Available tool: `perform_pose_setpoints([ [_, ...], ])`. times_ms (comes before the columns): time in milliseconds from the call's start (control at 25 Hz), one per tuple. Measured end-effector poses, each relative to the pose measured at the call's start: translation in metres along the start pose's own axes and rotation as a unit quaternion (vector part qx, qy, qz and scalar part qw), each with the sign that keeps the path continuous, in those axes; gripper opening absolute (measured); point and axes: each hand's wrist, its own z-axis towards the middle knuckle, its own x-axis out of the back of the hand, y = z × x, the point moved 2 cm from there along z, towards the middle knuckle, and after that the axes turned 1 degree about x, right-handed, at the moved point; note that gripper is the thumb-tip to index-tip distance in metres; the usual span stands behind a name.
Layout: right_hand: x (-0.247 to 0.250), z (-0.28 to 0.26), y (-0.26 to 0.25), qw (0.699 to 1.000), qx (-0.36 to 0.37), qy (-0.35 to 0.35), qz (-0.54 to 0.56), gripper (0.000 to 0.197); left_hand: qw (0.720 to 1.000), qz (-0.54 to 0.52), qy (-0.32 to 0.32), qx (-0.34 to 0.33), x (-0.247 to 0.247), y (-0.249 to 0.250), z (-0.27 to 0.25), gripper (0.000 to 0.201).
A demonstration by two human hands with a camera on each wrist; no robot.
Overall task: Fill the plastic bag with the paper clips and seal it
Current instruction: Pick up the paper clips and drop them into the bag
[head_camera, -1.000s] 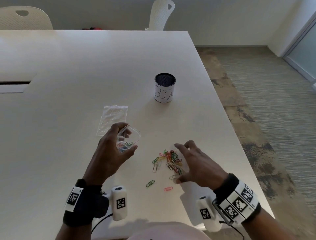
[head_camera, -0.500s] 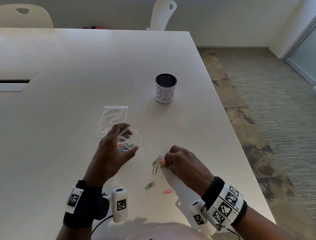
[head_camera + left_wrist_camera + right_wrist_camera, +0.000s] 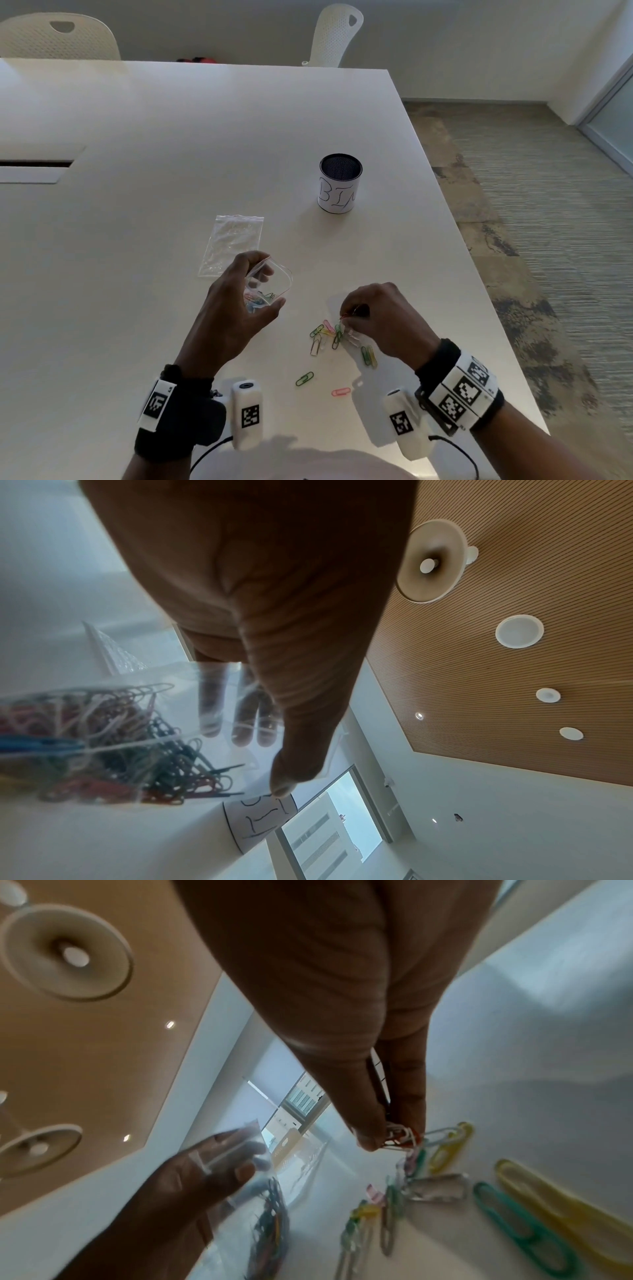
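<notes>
My left hand (image 3: 239, 308) holds a small clear plastic bag (image 3: 270, 284) upright with its mouth open; coloured paper clips (image 3: 103, 745) lie bunched at its bottom. My right hand (image 3: 373, 318) pinches a small bunch of paper clips (image 3: 399, 1135) between thumb and fingers, lifted just above the table. Under and beside it, several loose coloured clips (image 3: 337, 337) lie scattered on the white table (image 3: 137, 154). A green clip (image 3: 305, 378) and a pink clip (image 3: 340, 391) lie apart, nearer to me.
A second, flat clear bag (image 3: 233, 243) lies on the table just beyond my left hand. A black mesh cup (image 3: 339, 183) with a white label stands farther back. The table's right edge (image 3: 479, 274) runs close to my right hand. Two white chairs stand at the far side.
My right hand went from spread over the clip pile to closing on it, and now lifts a pinched bunch of clips. The left hand and bag stayed in place.
</notes>
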Motion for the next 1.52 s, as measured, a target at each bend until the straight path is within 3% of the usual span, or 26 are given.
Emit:
perform_pose_setpoints([
  [160, 0.020, 0.010, -0.011, 0.988, -0.035, 0.007, 0.153, 0.007, 1.000, -0.002, -0.005, 0.003, -0.002, -0.001, 0.000, 0.062],
  [400, 0.034, 0.032, -0.070, 0.959, 0.064, 0.035, 0.274, 0.009, 1.000, 0.004, -0.008, 0.004, -0.004, 0.000, 0.002, 0.063],
  [600, 0.007, 0.054, -0.099, 0.967, 0.132, 0.071, 0.205, 0.010, 1.000, -0.007, 0.000, 0.017, -0.002, 0.005, 0.001, 0.061],
  [880, -0.002, 0.050, -0.108, 0.976, 0.198, 0.056, 0.073, 0.015, 1.000, -0.015, -0.002, 0.015, -0.001, 0.005, -0.001, 0.058],
  [1080, 0.020, 0.046, -0.098, 0.975, 0.191, 0.100, 0.059, 0.007, 1.000, -0.004, 0.004, 0.011, -0.002, 0.005, 0.000, 0.059],
  [1200, 0.033, 0.036, -0.072, 0.987, 0.143, 0.066, 0.025, 0.009, 1.000, 0.001, 0.003, 0.005, -0.001, 0.002, 0.000, 0.061],
  [1320, 0.041, 0.020, -0.037, 0.996, 0.058, -0.033, -0.055, 0.037, 1.000, -0.004, 0.003, 0.005, -0.001, -0.001, 0.000, 0.061],
  [1440, 0.037, -0.003, -0.015, 0.973, -0.016, -0.150, -0.177, 0.082, 1.000, -0.005, 0.002, 0.004, -0.001, -0.001, 0.001, 0.062],
  [1520, 0.029, -0.018, -0.009, 0.962, -0.029, -0.179, -0.204, 0.103, 1.000, -0.004, 0.000, 0.004, -0.002, -0.001, 0.001, 0.062],
])
